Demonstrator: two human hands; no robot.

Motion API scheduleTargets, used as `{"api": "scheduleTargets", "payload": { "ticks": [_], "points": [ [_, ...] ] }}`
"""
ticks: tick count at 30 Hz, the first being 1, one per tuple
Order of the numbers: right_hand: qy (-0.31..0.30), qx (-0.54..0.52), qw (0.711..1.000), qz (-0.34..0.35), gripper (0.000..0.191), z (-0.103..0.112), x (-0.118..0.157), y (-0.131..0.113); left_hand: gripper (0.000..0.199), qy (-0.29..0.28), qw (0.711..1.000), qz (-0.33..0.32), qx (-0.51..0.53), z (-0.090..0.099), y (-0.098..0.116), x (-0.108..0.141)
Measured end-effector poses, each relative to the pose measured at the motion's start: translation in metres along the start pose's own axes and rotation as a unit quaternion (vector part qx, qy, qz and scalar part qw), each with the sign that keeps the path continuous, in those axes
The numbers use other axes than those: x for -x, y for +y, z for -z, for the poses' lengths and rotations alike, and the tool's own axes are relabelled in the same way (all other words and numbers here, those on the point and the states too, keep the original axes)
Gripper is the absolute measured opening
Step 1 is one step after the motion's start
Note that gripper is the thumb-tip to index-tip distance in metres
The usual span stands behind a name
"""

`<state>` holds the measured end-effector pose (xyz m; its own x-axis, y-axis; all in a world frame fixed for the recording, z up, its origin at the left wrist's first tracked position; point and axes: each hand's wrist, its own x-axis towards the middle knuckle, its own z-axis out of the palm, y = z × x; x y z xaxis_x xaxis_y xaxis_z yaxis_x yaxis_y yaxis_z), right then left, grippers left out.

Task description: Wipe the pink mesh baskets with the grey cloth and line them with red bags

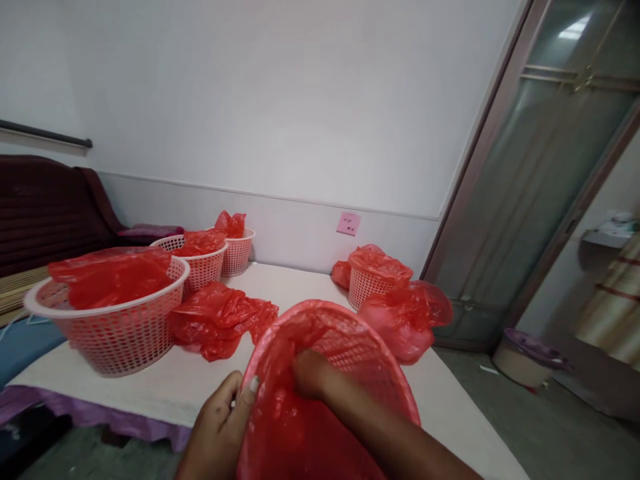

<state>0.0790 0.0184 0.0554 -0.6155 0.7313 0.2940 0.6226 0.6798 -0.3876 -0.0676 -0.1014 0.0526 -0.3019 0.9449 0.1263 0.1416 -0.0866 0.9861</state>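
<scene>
Two bare hands are working at a round pink perforated plastic basket [411, 393] lined with a thin red plastic bag [320, 437], at the front of the white-topped surface [460, 420]. Its mouth is tilting toward the camera; whether its base is touching the surface is hidden. The left hand [223, 423] is pinching the basket's left rim, thumb over the edge; the right hand [307, 373] is reaching inside against the red film, its fingers too hidden to tell whether they are gripping. Left of the basket, a crumpled red plastic bag [217, 320] is lying near the rim, beside a large pale-pink perforated basket [120, 340]. Two smaller pale-pink baskets [203, 272] are standing behind, toward the wall. On the right, a small pink basket [367, 287] and a puffed red bag [405, 320] are sitting near the right edge. White top is showing between these groups, toward the wall, and along the right edge.
</scene>
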Motion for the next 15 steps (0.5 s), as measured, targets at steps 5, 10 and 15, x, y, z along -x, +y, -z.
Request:
{"api": "scheduleTargets", "payload": {
  "ticks": [5, 10, 15],
  "points": [
    [-0.049, 0.064, 0.996, 0.035, 0.010, 0.051, 0.019, -0.016, 0.043, 0.067, 0.988, 0.069, 0.118, 0.024, -0.006, -0.027],
    [0.227, -0.062, 0.970, 0.055, 0.022, 0.090, 0.073, -0.010, 0.019, 0.081, 0.970, 0.110, 0.201, 0.030, -0.015, -0.038],
    [0.329, -0.152, 0.923, -0.132, 0.018, 0.026, 0.160, 0.035, 0.015, 0.093, 0.959, 0.109, 0.244, 0.023, -0.015, -0.050]
  ]
}}
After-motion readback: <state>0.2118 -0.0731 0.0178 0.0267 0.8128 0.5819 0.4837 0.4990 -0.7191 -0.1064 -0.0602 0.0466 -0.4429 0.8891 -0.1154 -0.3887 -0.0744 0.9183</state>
